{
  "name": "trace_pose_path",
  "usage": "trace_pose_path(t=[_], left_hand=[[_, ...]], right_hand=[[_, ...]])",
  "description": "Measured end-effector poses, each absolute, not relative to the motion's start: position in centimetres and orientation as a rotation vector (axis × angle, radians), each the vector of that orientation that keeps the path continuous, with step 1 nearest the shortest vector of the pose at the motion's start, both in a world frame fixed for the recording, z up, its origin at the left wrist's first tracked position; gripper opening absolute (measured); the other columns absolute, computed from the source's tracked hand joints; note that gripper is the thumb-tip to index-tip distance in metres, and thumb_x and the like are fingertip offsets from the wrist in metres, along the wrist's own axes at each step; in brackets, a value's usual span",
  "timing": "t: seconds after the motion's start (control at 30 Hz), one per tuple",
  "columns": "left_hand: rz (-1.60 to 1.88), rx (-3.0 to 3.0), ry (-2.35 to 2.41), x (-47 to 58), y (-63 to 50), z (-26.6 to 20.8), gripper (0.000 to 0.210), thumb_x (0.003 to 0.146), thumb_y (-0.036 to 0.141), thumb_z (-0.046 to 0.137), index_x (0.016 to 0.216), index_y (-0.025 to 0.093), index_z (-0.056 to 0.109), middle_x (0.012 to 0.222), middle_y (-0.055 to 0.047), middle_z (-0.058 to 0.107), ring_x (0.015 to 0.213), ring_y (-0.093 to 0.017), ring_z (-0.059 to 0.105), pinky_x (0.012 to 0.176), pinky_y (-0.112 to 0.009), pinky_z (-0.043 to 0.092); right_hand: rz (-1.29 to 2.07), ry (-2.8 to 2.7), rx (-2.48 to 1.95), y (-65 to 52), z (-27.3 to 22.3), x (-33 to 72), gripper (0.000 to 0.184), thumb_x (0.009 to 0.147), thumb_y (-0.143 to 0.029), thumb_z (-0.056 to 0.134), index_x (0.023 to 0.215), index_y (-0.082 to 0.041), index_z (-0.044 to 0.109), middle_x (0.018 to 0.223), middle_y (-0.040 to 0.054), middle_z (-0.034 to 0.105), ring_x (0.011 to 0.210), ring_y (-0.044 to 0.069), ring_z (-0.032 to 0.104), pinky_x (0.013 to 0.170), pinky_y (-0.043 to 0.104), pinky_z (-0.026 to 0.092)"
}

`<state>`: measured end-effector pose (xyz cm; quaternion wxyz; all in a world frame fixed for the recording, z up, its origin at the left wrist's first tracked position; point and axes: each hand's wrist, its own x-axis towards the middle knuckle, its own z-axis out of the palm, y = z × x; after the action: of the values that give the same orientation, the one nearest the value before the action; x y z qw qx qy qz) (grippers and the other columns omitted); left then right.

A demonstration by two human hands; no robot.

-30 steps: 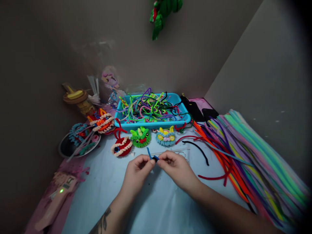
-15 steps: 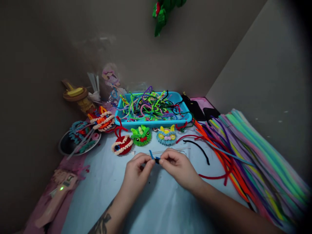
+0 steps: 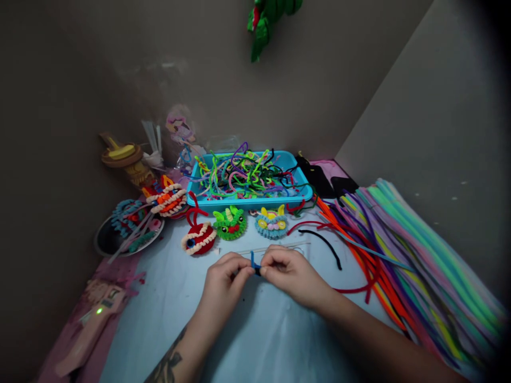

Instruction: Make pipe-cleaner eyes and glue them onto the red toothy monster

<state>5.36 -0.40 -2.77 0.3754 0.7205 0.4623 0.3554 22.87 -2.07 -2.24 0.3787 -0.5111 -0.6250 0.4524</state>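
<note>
Between my two hands is a small piece of blue and black pipe cleaner, with a short blue end standing up. My left hand pinches its left side with thumb and forefinger. My right hand grips the other side, fingertips close to the left ones. Most of the piece is hidden by the fingers. Just beyond the hands sit a green creature head and a light blue one with yellow ears. A red and cream eye-like piece lies to their left.
A blue tray of pipe cleaner scraps stands at the back. Bundled pipe cleaners cover the right side, near a loose black one. At left are a metal bowl, an orange and cream piece and a pink glue gun.
The short blue end has gone from leaning left to nearly upright. Both hands stay pinched in almost the same place, and the whole view has shifted slightly.
</note>
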Motion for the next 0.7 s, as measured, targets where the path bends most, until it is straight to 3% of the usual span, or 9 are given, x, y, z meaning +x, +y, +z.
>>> trace_pose_path(t=[0.4, 0.7], left_hand=[[0.921, 1.944, 1.07, 5.29, -0.57, -2.99, 0.013, 0.079, 0.02, 0.059, 0.073, 0.019, 0.07, 0.069, -0.005, 0.067, 0.066, -0.015, 0.062, 0.06, -0.025, 0.048], [0.675, 1.625, 1.114, 5.56, -0.51, -2.36, 0.021, 0.077, 0.029, 0.058, 0.06, 0.016, 0.057, 0.058, 0.001, 0.051, 0.054, -0.011, 0.045, 0.051, -0.022, 0.034]], right_hand=[[1.301, -1.614, -1.29, -1.84, -2.13, 23.55, 0.011, 0.072, -0.014, 0.057, 0.062, -0.017, 0.061, 0.065, -0.0023, 0.052, 0.06, 0.011, 0.049, 0.054, 0.021, 0.037], [1.441, -1.556, -1.286, -1.58, -2.48, 23.65, 0.009, 0.072, -0.022, 0.058, 0.066, -0.017, 0.062, 0.062, -0.0021, 0.054, 0.058, 0.011, 0.048, 0.053, 0.022, 0.038]])
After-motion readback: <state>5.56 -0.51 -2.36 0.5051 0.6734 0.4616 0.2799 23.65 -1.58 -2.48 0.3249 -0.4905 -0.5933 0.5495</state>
